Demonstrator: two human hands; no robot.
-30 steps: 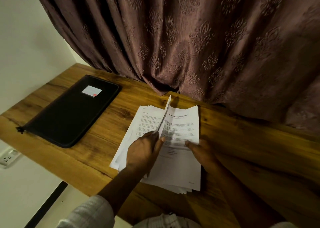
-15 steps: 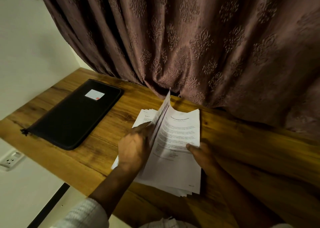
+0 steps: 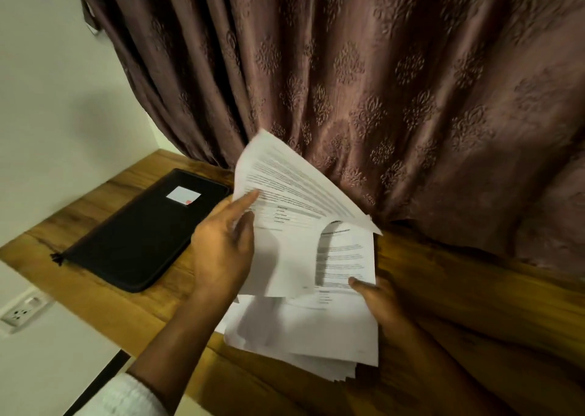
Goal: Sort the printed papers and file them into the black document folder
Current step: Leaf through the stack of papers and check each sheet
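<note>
A wooden counter (image 3: 468, 292) is seen set into a corner, bounded by a pale wall (image 3: 47, 99) and a brown patterned curtain (image 3: 380, 83) that hangs down to its back edge. A paper stack (image 3: 300, 330) of printed pages is laid near the front edge of the counter, its lower sheets fanned out unevenly. Well to the left of the paper stack, the black document folder (image 3: 136, 238) is laid flat and closed on the counter, with a small white label (image 3: 183, 194) on its cover. A wall socket (image 3: 22, 312) is seen further left of the stack, below the counter's edge. Above the stack, some lifted sheets (image 3: 285, 187) are held up and curled over by the left hand (image 3: 221, 248), whose thumb and fingers are closed on their left edge. The right hand (image 3: 380, 301) is placed at the right edge of the paper stack, its thumb laid on the top page; its fingers are hidden, so it cannot be told whether the stack is gripped.
</note>
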